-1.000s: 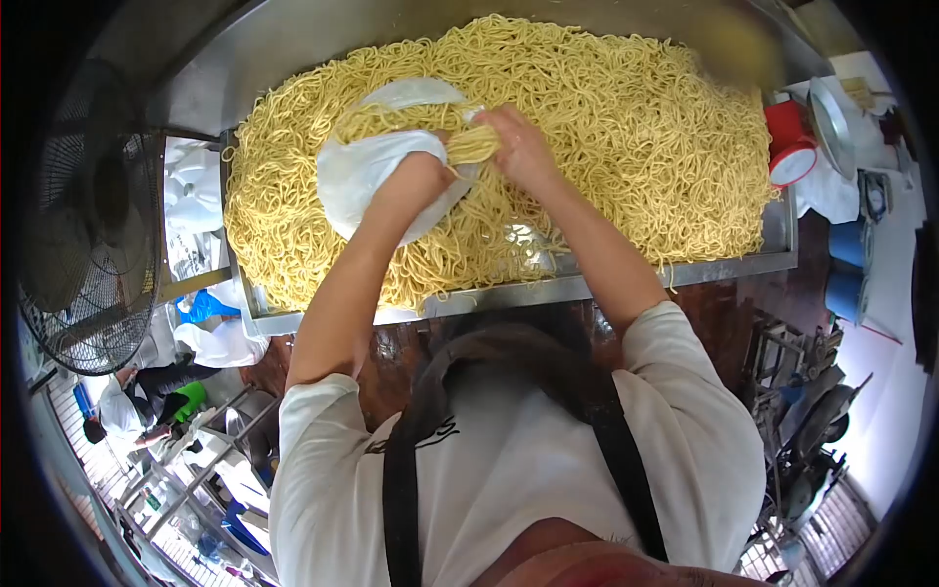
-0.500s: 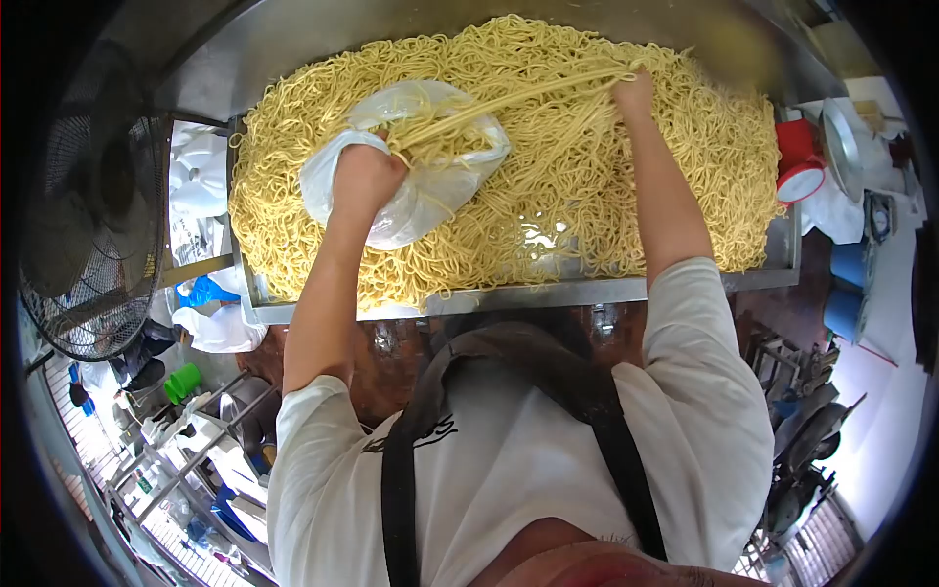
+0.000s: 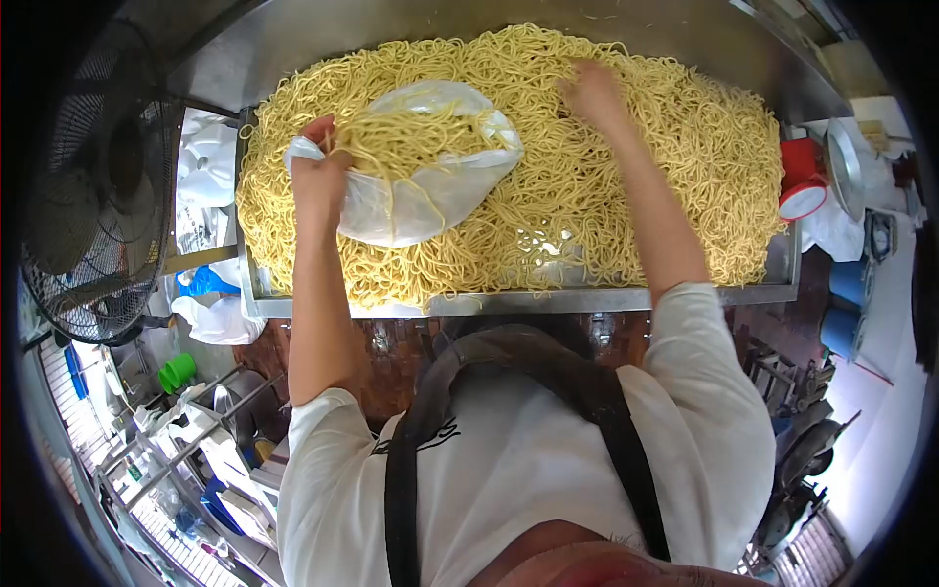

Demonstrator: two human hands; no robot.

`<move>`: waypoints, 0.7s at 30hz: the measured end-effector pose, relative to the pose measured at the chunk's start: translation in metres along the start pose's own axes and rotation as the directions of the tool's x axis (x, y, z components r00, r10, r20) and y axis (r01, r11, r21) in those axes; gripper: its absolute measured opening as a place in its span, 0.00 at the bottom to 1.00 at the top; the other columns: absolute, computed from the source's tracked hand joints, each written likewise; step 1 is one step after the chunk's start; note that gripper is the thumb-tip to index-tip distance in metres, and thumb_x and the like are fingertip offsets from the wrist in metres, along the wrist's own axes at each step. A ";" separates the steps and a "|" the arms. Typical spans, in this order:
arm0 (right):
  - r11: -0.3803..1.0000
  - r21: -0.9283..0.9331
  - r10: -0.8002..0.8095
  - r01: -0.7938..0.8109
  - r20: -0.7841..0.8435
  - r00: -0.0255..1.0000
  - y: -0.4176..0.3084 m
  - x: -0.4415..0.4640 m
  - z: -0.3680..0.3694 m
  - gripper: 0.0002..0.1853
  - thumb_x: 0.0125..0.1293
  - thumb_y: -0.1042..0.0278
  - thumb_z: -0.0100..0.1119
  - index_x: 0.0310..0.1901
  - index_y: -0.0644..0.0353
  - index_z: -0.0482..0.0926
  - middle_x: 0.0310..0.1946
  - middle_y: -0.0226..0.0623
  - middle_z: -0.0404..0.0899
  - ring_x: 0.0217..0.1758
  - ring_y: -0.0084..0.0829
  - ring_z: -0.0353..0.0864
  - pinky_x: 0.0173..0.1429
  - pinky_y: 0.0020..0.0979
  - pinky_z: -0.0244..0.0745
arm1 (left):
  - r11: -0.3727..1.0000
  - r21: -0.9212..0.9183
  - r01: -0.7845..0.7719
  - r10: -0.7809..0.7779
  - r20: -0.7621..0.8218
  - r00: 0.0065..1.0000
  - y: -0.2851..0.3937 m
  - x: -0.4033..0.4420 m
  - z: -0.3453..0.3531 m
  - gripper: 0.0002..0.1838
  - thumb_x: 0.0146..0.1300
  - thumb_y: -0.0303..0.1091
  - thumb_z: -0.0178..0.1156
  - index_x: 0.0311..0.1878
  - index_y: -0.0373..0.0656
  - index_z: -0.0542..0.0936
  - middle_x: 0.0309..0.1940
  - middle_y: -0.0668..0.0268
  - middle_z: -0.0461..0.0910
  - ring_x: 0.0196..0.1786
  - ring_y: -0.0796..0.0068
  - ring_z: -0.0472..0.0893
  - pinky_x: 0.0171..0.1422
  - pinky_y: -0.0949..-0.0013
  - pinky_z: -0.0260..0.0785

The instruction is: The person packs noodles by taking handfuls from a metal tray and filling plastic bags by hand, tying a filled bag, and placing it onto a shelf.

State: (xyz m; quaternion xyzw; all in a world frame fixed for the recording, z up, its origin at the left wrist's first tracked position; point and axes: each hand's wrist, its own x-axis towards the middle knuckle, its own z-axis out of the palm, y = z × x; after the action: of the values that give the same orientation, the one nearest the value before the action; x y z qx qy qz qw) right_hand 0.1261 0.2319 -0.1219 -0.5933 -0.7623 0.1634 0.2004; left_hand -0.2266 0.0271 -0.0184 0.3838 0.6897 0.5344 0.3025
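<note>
A big heap of thick yellow noodles [image 3: 675,176] fills a shallow metal tray [image 3: 626,299]. On the heap lies a clear plastic bag [image 3: 396,210], its mouth facing up with noodles inside and a few strands hanging over its front side. My left hand [image 3: 319,176] is closed on the bag's left rim, thumb and fingers pinching the film. At the back of the heap, right of the bag, my right hand [image 3: 594,93] is down at the noodles. Motion blurs it and its fingertips are hidden, so I cannot make out whether it grips any strands.
Behind the heap rises a metal wall [image 3: 391,22]. A large caged fan [image 3: 93,186] stands at the left, near white plastic bags [image 3: 203,176]. To the right of the tray are a red container [image 3: 802,176] and a round metal lid [image 3: 843,161]. Racks stand on both sides behind me.
My right hand has moved left, and the long strands stretched from it to the bag are gone. My left hand has shifted left with the bag's rim, and the bag's mouth is wider.
</note>
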 end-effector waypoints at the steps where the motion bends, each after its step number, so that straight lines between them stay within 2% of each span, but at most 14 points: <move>1: 0.982 0.177 0.060 -0.072 0.072 0.996 -0.050 -0.016 0.024 0.21 0.61 0.57 0.62 0.53 0.59 0.81 0.47 0.51 0.82 0.52 0.49 0.81 0.57 0.45 0.74 | 0.994 -0.096 0.058 -0.057 0.008 0.998 0.014 -0.005 0.000 0.25 0.54 0.18 0.58 0.58 0.36 0.74 0.50 0.58 0.77 0.50 0.69 0.77 0.55 0.69 0.70; 2: 0.872 -0.071 -0.464 0.484 0.194 0.864 -0.073 -0.024 0.059 0.14 0.61 0.66 0.58 0.46 0.60 0.83 0.40 0.51 0.82 0.46 0.50 0.81 0.52 0.48 0.75 | 0.985 -0.141 0.102 -0.102 0.007 0.995 0.030 -0.012 0.000 0.24 0.55 0.19 0.58 0.58 0.36 0.75 0.50 0.58 0.78 0.50 0.69 0.77 0.56 0.69 0.69; 3: 0.890 0.162 -0.440 0.426 0.061 0.896 -0.121 -0.050 0.087 0.10 0.60 0.72 0.54 0.39 0.60 0.84 0.34 0.50 0.82 0.38 0.50 0.81 0.47 0.49 0.75 | 0.972 -0.185 0.145 -0.145 0.010 0.989 0.047 -0.021 0.000 0.23 0.57 0.20 0.58 0.58 0.36 0.76 0.50 0.58 0.78 0.49 0.69 0.77 0.57 0.68 0.69; 4: 0.913 0.090 -0.409 0.399 0.167 0.897 -0.168 -0.080 0.093 0.12 0.63 0.73 0.51 0.44 0.63 0.82 0.41 0.52 0.81 0.45 0.49 0.80 0.51 0.48 0.73 | 0.956 -0.227 0.185 -0.186 0.016 0.982 0.064 -0.029 0.001 0.22 0.58 0.21 0.59 0.58 0.36 0.76 0.50 0.57 0.78 0.49 0.69 0.77 0.58 0.68 0.69; 6: 0.849 0.333 -0.463 0.410 0.096 0.881 -0.220 -0.111 0.036 0.19 0.68 0.66 0.53 0.59 0.60 0.75 0.57 0.51 0.74 0.61 0.51 0.72 0.65 0.46 0.67 | 0.943 -0.300 0.145 -0.137 0.047 0.989 0.090 -0.046 -0.003 0.16 0.64 0.26 0.58 0.54 0.33 0.78 0.49 0.57 0.79 0.48 0.67 0.78 0.60 0.64 0.69; 8: 0.698 0.541 -0.616 0.468 0.122 0.778 -0.198 -0.110 -0.003 0.26 0.70 0.60 0.54 0.65 0.63 0.68 0.62 0.53 0.70 0.65 0.51 0.70 0.70 0.46 0.64 | 0.897 -0.437 0.068 -0.037 0.079 0.996 0.104 -0.058 -0.014 0.14 0.67 0.28 0.57 0.53 0.31 0.78 0.49 0.56 0.79 0.48 0.66 0.78 0.59 0.61 0.69; 9: 0.604 0.635 -0.693 0.482 0.119 0.711 -0.180 -0.110 -0.016 0.29 0.71 0.57 0.54 0.68 0.65 0.64 0.65 0.54 0.67 0.66 0.51 0.68 0.72 0.46 0.62 | 0.872 -0.473 0.129 -0.124 0.043 0.991 0.110 -0.063 -0.018 0.13 0.70 0.30 0.56 0.51 0.29 0.78 0.43 0.58 0.79 0.45 0.66 0.77 0.57 0.58 0.70; 12: 0.885 0.386 -0.342 0.261 0.159 0.926 -0.130 -0.117 -0.003 0.38 0.69 0.50 0.57 0.71 0.68 0.59 0.64 0.59 0.66 0.69 0.51 0.66 0.74 0.44 0.60 | 0.668 -0.713 0.212 -0.086 0.208 0.974 0.104 -0.058 -0.026 0.12 0.70 0.31 0.56 0.48 0.30 0.78 0.38 0.60 0.78 0.41 0.66 0.77 0.57 0.57 0.70; 13: 0.876 0.421 -0.373 0.233 0.287 0.882 -0.126 -0.114 0.016 0.42 0.64 0.52 0.64 0.68 0.76 0.58 0.62 0.61 0.68 0.69 0.53 0.65 0.74 0.43 0.59 | 0.655 -0.724 0.214 -0.109 0.191 0.976 0.118 -0.057 -0.010 0.11 0.70 0.30 0.56 0.47 0.30 0.78 0.33 0.63 0.75 0.37 0.68 0.75 0.54 0.60 0.70; 16: 0.812 0.541 -0.399 0.219 0.241 0.885 -0.177 -0.124 0.018 0.39 0.61 0.58 0.66 0.69 0.69 0.62 0.63 0.58 0.70 0.67 0.53 0.68 0.71 0.42 0.63 | 0.741 -0.661 0.118 0.088 0.270 0.959 0.161 -0.063 0.025 0.11 0.70 0.30 0.56 0.47 0.30 0.78 0.33 0.64 0.74 0.36 0.71 0.74 0.49 0.63 0.69; 17: 0.729 0.579 -0.601 0.365 0.288 0.745 -0.185 -0.106 -0.009 0.36 0.56 0.65 0.69 0.67 0.60 0.67 0.58 0.53 0.75 0.62 0.50 0.73 0.66 0.41 0.69 | 0.734 -0.671 0.103 0.090 0.247 0.965 0.167 -0.074 0.031 0.13 0.70 0.29 0.55 0.51 0.30 0.75 0.33 0.65 0.73 0.36 0.73 0.72 0.46 0.65 0.67; 20: 0.409 0.770 -0.898 0.490 0.246 0.364 -0.220 -0.087 -0.079 0.35 0.51 0.70 0.70 0.64 0.55 0.70 0.50 0.48 0.80 0.55 0.48 0.78 0.59 0.40 0.72 | 0.676 -0.735 0.053 0.230 0.278 0.933 0.175 -0.107 0.020 0.15 0.70 0.27 0.54 0.55 0.29 0.73 0.33 0.66 0.72 0.36 0.74 0.69 0.47 0.65 0.66; 21: 0.482 0.777 -0.863 0.405 0.341 0.373 -0.234 -0.085 -0.081 0.30 0.53 0.71 0.68 0.60 0.57 0.73 0.46 0.48 0.82 0.51 0.46 0.80 0.57 0.39 0.73 | 0.682 -0.729 0.051 0.191 0.245 0.951 0.172 -0.114 0.020 0.16 0.70 0.28 0.53 0.57 0.28 0.71 0.33 0.67 0.70 0.37 0.74 0.68 0.46 0.67 0.65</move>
State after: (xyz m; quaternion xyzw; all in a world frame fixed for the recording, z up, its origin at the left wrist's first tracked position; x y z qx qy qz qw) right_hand -0.0110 0.0937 0.0525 -0.0225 -0.8594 0.4989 0.1098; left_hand -0.1148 -0.0371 0.1443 0.3352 0.3508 0.7101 0.5102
